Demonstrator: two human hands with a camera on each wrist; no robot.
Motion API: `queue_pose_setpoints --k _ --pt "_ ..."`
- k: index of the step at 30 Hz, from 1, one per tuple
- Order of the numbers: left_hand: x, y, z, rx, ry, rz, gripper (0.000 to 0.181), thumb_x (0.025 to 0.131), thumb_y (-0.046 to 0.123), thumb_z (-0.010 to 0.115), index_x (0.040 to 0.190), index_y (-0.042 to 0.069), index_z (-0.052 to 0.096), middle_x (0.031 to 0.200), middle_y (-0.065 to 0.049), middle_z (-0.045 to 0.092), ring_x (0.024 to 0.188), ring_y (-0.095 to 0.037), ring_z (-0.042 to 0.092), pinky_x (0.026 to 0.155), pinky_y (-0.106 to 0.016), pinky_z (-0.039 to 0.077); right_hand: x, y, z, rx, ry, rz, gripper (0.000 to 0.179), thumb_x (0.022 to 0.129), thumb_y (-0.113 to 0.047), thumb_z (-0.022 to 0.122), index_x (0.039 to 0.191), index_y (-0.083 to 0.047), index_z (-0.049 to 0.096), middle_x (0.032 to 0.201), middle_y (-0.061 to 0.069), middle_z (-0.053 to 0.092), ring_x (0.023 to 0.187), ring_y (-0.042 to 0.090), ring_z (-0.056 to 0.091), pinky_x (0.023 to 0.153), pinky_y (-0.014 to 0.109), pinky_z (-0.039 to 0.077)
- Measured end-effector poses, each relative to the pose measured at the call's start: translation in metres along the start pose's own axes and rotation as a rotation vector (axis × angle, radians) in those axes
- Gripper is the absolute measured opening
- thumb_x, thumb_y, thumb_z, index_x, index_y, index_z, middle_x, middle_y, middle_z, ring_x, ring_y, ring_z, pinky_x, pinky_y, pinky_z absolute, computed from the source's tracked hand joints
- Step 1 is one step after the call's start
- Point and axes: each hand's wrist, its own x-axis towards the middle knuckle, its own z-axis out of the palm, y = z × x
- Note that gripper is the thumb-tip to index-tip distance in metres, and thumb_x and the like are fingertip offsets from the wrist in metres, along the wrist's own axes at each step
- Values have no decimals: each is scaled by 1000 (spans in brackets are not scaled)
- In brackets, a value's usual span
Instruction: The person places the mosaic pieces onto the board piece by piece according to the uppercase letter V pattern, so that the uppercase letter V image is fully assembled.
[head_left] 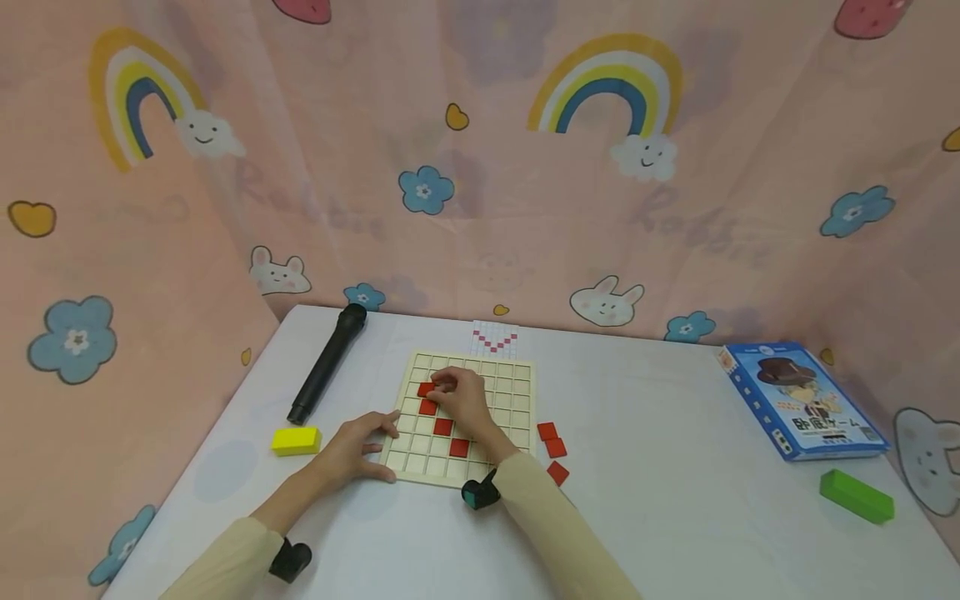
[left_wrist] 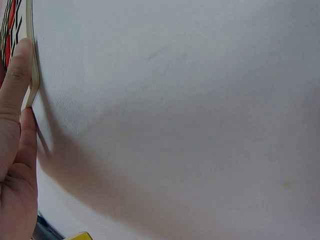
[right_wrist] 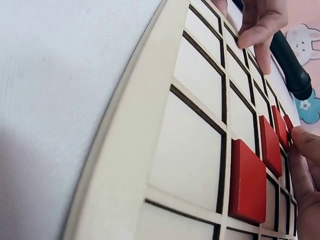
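A pale square grid board (head_left: 420, 477) lies on the white table, with several red square tiles, among them a front tile (right_wrist: 248, 185), set diagonally in its cells. My right hand (head_left: 467, 404) is over the board's left part, its bent thumb and finger pinching a red tile (head_left: 425, 389) at the far end of that diagonal. Fingertips of the right hand (right_wrist: 307, 165) partly hide this tile in the right wrist view. My left hand (head_left: 352, 450) touches the board's left edge and near corner with extended, spread fingers and thumb (left_wrist: 15, 75).
Loose red tiles (head_left: 556, 448) lie right of the board. Behind it is a small pattern card (head_left: 495, 339) with a red V. A black microphone (head_left: 327, 367) and yellow block (head_left: 296, 442) are left; a blue box (head_left: 810, 408) and green block (head_left: 857, 497) are far right.
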Motion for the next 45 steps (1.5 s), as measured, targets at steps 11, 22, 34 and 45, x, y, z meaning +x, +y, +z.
queue_pose_setpoints --k 11,22,34,45 --pt "0 -1 -1 5 -2 23 56 62 9 87 108 5 56 144 -19 44 133 -38 40 93 -30 53 3 -5 1 25 -52 6 30 82 -2 74 110 2 66 105 13 69 85 20 69 78 29 59" --pt "0 2 -2 20 10 15 55 62 8 87 107 5 56 144 -19 44 133 -38 40 93 -31 53 3 -6 2 100 -70 2 22 83 2 71 105 6 66 100 16 68 88 25 70 80 29 59" --pt "1 1 0 2 7 4 56 60 8 88 106 6 56 144 -18 44 133 -37 40 93 -30 53 2 -6 -4 118 -89 25 23 84 3 71 106 5 66 101 17 68 89 25 70 80 29 59" --pt "0 4 1 6 13 -15 57 59 7 88 106 6 56 145 -18 44 133 -37 41 92 -29 53 -3 -1 -33 138 -95 51 23 85 0 70 107 3 66 105 16 68 94 27 68 82 31 58"
